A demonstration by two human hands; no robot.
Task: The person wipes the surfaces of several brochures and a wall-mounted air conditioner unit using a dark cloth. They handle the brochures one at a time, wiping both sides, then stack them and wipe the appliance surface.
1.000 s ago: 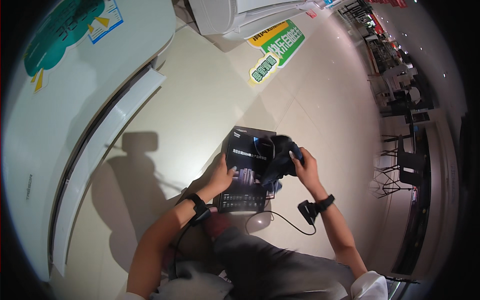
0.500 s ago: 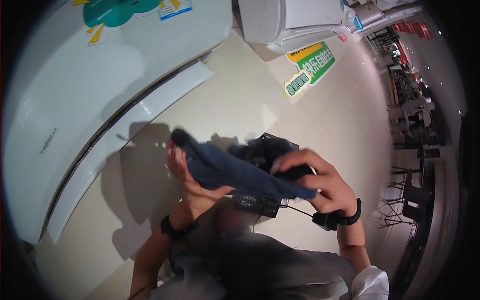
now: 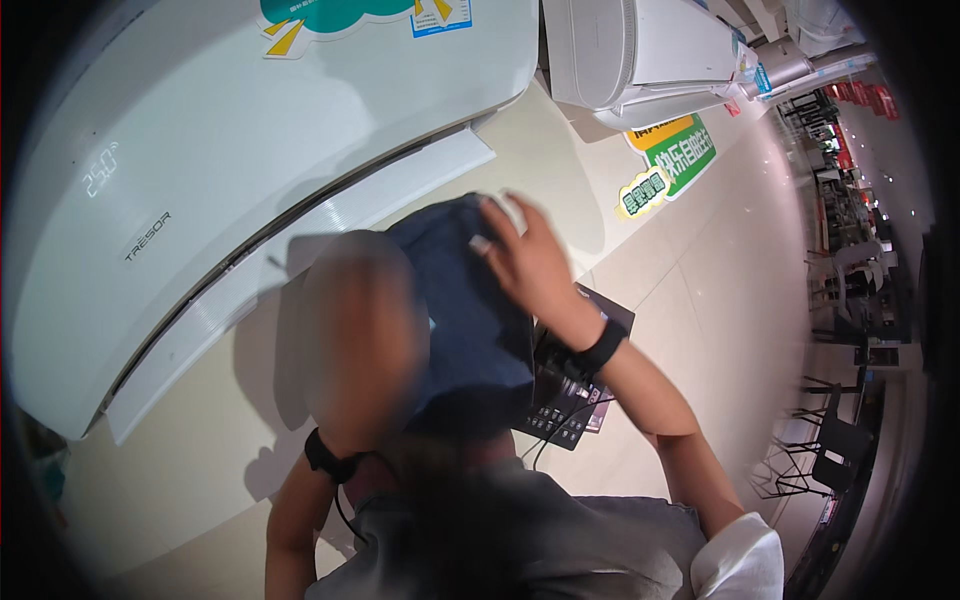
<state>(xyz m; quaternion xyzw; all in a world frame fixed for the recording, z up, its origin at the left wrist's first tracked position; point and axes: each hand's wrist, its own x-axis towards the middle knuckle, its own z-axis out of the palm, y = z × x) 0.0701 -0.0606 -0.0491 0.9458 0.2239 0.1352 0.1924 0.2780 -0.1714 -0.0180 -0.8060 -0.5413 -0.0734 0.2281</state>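
Observation:
A dark blue folded cloth (image 3: 470, 310), maybe a garment, lies spread in front of me, over my lap. My right hand (image 3: 535, 265) is at its far right corner, fingers stretched and apart, touching the fabric from above. Across the cloth's left side is my left hand (image 3: 370, 345), smeared by motion, so its fingers cannot be made out. Each wrist wears a black band with a cable. Just right of the cloth, partly under my right forearm, a dark printed box (image 3: 560, 420) carries a small black device (image 3: 565, 360).
A large white air conditioner unit (image 3: 250, 150) with an open lower flap (image 3: 330, 220) fills the left. Another white unit (image 3: 680, 55) stands at the top. Green and yellow signs (image 3: 675, 160) lie on the pale floor. Black chairs (image 3: 835, 445) are far right.
The bunched cloth, held up between both hands, is now spread lower and flatter. My right hand has moved up and left to its far corner. The view has shifted.

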